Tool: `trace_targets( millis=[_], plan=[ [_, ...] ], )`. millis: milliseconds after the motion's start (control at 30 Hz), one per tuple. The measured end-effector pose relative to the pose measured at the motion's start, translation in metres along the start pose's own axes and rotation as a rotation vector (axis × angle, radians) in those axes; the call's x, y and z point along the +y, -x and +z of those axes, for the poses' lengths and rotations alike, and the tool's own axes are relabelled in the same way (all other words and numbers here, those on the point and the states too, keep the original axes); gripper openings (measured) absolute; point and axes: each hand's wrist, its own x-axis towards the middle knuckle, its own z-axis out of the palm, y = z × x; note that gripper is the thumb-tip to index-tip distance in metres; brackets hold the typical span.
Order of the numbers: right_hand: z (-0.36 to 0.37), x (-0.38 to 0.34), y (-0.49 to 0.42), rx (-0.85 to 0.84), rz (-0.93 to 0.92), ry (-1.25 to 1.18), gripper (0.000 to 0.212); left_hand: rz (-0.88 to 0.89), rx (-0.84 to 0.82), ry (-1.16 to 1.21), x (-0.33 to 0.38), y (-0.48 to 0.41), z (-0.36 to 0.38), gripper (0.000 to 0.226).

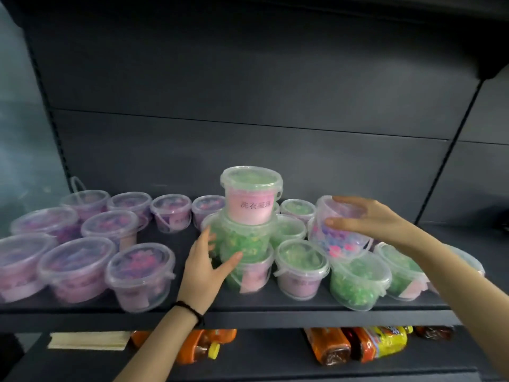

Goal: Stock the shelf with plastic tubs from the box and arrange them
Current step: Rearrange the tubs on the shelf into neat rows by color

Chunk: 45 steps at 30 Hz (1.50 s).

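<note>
Several clear plastic tubs stand on a dark shelf (248, 307): purple-filled ones (140, 274) on the left, green-filled ones (301, 267) on the right. In the middle is a stack of three green tubs (245, 241), the top one (251, 197) showing a pink label. My left hand (208, 264) rests open against the left side of this stack, fingers spread on the lower tubs. My right hand (366, 219) grips a tilted tub of purple and pink beads (337, 232) above the green tubs at the right. The box is out of view.
The shelf's back panel (248, 106) is bare, with room above the tubs. On the lower shelf lie orange and yellow packaged bottles (358, 346) and a pale flat pack (88, 340). A dark band circles my left wrist (190, 310).
</note>
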Motion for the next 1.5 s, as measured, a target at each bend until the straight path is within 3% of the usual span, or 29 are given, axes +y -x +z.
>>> trace_targets(
  millis=[100,167,333,600,800,1033,1267,1400,1500],
  plan=[
    [0.017,-0.018,0.035,-0.051,-0.004,-0.002,0.087,0.324,0.153,-0.369,-0.007,0.016,-0.043,0.055],
    [0.031,-0.031,0.055,-0.08,-0.014,-0.02,0.084,0.413,0.181,-0.607,-0.014,0.02,-0.076,0.043],
    [0.089,-0.065,0.09,-0.172,-0.099,-0.044,0.078,0.196,-0.036,-0.931,-0.038,0.024,-0.136,0.052],
    [0.206,-0.116,0.068,-0.159,-0.176,0.022,0.069,0.289,-0.238,-1.044,-0.059,-0.008,-0.154,0.056],
    [0.25,-0.131,0.032,-0.074,-0.152,0.11,0.094,0.14,-0.483,-1.043,-0.074,-0.069,-0.154,0.067],
    [0.285,-0.145,-0.004,-0.047,-0.16,0.163,0.096,0.059,-0.624,-0.923,-0.089,-0.108,-0.157,0.054],
    [0.306,-0.149,-0.028,0.08,-0.255,0.106,0.081,0.091,-0.398,-0.513,-0.083,-0.086,-0.175,0.044],
    [0.304,-0.153,-0.031,0.12,-0.222,-0.217,0.042,0.175,-0.378,-0.53,-0.071,-0.062,-0.179,0.054],
    [0.3,-0.154,-0.025,0.104,-0.202,-0.412,0.027,0.19,-0.416,-0.576,-0.057,-0.049,-0.166,0.072]
  ],
)
